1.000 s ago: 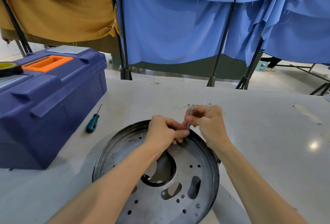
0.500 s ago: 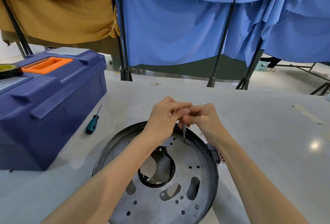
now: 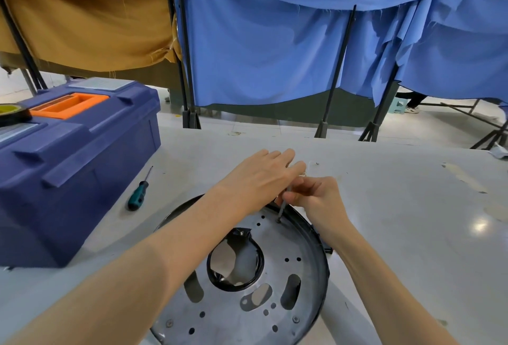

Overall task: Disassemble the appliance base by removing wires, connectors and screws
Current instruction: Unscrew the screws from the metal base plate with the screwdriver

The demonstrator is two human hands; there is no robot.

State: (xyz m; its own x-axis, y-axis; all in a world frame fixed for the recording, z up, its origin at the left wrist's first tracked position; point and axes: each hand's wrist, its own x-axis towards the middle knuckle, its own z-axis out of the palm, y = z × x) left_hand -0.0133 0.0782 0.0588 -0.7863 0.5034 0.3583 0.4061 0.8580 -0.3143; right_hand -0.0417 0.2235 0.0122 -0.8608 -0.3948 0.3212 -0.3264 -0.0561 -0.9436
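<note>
Round grey metal appliance base [image 3: 233,314] with a black rim lies flat on the pale grey counter [image 3: 398,221], close in front of the person, its large centre hole and smaller slots and holes facing up. Right hand [image 3: 316,199] has fingers curled and pinches a thin grey screwdriver [image 3: 281,211], held nearly upright, tip down on a small screw [image 3: 278,220] in the plate just inside the far rim. Left hand [image 3: 264,177] reaches across above the far edge of the base, fingers straight and held together, fingertips just over the right hand's; cannot tell if they touch the tool's top. Left forearm crosses over the left half of the base. A second screwdriver with a green handle [image 3: 138,196] lies on the counter, between the base and a dark blue plastic toolbox [image 3: 77,166] at the left. The toolbox has an orange handle [image 3: 68,105] and a yellow-and-black tape roll [image 3: 11,113] on its lid. Behind the counter hang blue cloth [image 3: 261,55] and mustard cloth [image 3: 82,22] on black stands.
</note>
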